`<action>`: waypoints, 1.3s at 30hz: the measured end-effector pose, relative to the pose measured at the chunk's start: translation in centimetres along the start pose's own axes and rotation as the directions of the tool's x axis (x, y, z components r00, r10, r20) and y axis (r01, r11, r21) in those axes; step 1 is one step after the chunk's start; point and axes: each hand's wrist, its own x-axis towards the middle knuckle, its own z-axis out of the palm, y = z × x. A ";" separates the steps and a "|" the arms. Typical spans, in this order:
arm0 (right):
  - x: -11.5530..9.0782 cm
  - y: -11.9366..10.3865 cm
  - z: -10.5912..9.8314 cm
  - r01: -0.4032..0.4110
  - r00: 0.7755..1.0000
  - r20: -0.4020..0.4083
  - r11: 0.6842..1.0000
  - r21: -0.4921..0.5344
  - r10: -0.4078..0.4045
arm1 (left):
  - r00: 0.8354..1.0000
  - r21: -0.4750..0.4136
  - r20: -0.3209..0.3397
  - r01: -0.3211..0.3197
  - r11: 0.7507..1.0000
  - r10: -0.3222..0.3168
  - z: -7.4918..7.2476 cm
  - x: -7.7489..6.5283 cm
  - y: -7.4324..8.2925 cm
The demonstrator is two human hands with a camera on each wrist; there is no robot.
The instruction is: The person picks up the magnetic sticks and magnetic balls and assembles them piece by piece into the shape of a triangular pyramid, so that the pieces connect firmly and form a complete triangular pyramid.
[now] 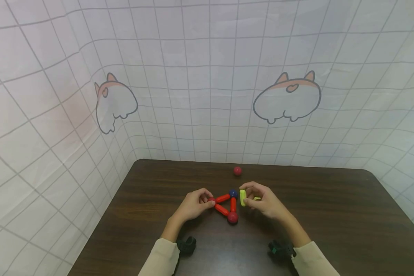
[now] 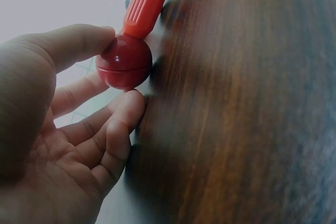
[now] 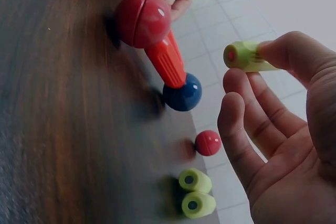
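Dark wooden table [image 1: 338, 207], white gridded backdrop [image 1: 200, 88], two cartoon animals [image 1: 117, 100] [image 1: 287, 101]

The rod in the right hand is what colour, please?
The rod is yellow-green, clearest in the right wrist view.

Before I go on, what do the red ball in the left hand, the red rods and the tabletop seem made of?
Held red ball: probably glossy plastic; bright highlight, seam. Red rods: likely molded plastic, satin; fine ridges. Tabletop: wood or laminate, slightly shiny; dark grain, soft reflections.
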 end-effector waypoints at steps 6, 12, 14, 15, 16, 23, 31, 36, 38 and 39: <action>0.0 -0.2 0.5 -0.012 1.000 0.023 1.000 -0.026 0.012 | 1.000 0.001 -0.001 -0.001 1.000 0.001 0.0 0.0 0.0; 0.0 -0.3 0.8 -0.018 0.999 0.034 0.999 -0.035 0.019 | 1.000 0.001 0.000 -0.004 1.000 0.004 0.0 0.1 -0.1; 0.0 -0.4 1.0 -0.009 0.999 0.040 0.999 -0.035 0.011 | 1.000 0.002 0.002 -0.005 1.000 0.005 0.0 0.1 -0.2; 0.0 -0.5 1.1 -0.003 0.999 0.044 0.999 -0.032 0.005 | 1.000 0.001 0.002 -0.005 1.000 0.005 0.1 0.1 -0.2; 0.0 -0.5 1.2 0.003 0.999 0.049 1.000 -0.029 -0.002 | 1.000 0.001 0.002 -0.005 1.000 0.005 0.1 0.1 -0.2; 0.0 -0.7 1.9 0.051 0.995 0.089 0.998 -0.026 -0.048 | 1.000 0.001 0.000 -0.008 1.000 0.008 0.1 0.1 -0.3; 0.1 -0.7 2.7 0.050 0.995 0.093 0.997 -0.057 -0.045 | 1.000 0.000 0.001 -0.011 1.000 0.011 0.1 0.2 -0.4; 0.1 -0.7 3.0 0.047 0.995 0.094 0.996 -0.070 -0.040 | 1.000 -0.002 0.003 -0.003 1.000 0.003 0.1 0.2 -0.4; 0.1 -0.7 3.1 0.047 0.995 0.092 0.997 -0.068 -0.040 | 1.000 -0.003 0.003 0.000 1.000 0.000 0.1 0.1 -0.3; 0.1 -0.7 3.1 0.047 0.995 0.091 0.997 -0.067 -0.040 | 1.000 -0.003 0.004 0.001 1.000 -0.001 0.1 0.1 -0.3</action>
